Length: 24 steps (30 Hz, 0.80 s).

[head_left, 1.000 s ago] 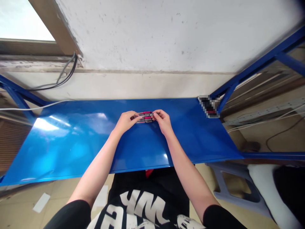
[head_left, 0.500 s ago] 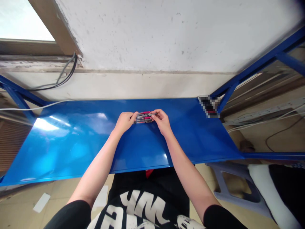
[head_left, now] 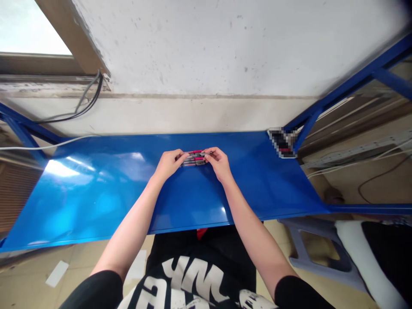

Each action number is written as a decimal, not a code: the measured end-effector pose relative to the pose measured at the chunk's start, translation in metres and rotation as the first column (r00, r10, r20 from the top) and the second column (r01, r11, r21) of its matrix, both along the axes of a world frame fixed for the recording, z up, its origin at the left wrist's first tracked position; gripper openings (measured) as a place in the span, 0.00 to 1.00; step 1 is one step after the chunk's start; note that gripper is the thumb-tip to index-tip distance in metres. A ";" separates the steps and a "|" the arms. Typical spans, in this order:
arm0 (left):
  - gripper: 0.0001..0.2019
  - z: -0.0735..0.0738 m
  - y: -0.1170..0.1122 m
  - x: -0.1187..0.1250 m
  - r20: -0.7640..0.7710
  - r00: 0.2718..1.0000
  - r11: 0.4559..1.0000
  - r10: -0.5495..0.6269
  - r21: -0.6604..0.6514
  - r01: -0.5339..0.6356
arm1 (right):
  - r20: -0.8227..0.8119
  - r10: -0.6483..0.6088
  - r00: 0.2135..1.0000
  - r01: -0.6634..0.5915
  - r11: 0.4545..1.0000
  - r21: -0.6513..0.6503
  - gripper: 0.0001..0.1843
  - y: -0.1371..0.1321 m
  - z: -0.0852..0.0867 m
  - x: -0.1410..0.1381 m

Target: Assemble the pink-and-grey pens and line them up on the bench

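Observation:
Several pens with clear barrels and red or dark parts lie side by side on the blue table. Over them a dark pen runs crosswise from hand to hand. My left hand pinches its left end between thumb and fingers. My right hand grips the other end the same way. Both hands sit close against the row of pens, and the fingers cover the tips of some of them.
A pixelated object stands at the table's back right corner. Blue metal posts rise at the sides, with a wall behind. A white cable crosses the left edge. A grey stool is at the lower right, beside a person's dark-and-white clothing.
My left thumb and fingers have shifted slightly and now pinch the left end of the dark pen. My right hand has hardly moved.

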<state>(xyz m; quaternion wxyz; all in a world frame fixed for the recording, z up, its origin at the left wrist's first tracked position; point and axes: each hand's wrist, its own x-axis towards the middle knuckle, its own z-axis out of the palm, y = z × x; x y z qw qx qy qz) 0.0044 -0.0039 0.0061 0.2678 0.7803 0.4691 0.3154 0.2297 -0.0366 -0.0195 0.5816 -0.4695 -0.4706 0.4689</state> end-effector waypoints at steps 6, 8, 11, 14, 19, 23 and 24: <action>0.26 0.003 0.001 -0.002 -0.044 0.999 0.999 -0.011 0.039 0.012 | 0.011 -0.004 1.000 0.004 1.000 -0.008 0.09 0.000 -0.001 0.001; 0.21 0.002 0.000 -0.001 -0.016 1.000 1.000 -0.025 0.007 0.025 | 0.012 0.000 1.000 0.000 1.000 -0.019 0.10 0.000 -0.002 0.001; 0.14 0.000 -0.002 0.001 0.026 0.999 0.999 -0.043 -0.016 0.043 | -0.032 0.004 0.999 -0.006 0.999 -0.049 0.12 0.000 -0.002 0.001; 0.13 0.002 -0.004 0.003 0.036 0.997 0.997 -0.072 0.011 0.072 | -0.139 0.042 0.989 -0.054 0.995 -0.082 0.14 -0.002 0.002 0.000; 0.13 0.009 -0.008 0.007 0.023 0.992 0.988 -0.125 0.096 0.123 | -0.232 0.155 0.960 -0.179 0.980 -0.089 0.18 -0.004 0.007 -0.003; 0.16 0.009 -0.012 0.011 -0.018 0.983 0.979 -0.183 0.092 0.183 | -0.269 0.209 0.940 -0.239 0.967 -0.085 0.19 -0.005 0.005 -0.005; 0.16 0.008 -0.013 0.012 -0.021 0.980 0.976 -0.197 0.089 0.198 | -0.274 0.221 0.936 -0.253 0.963 -0.088 0.19 -0.005 0.004 -0.006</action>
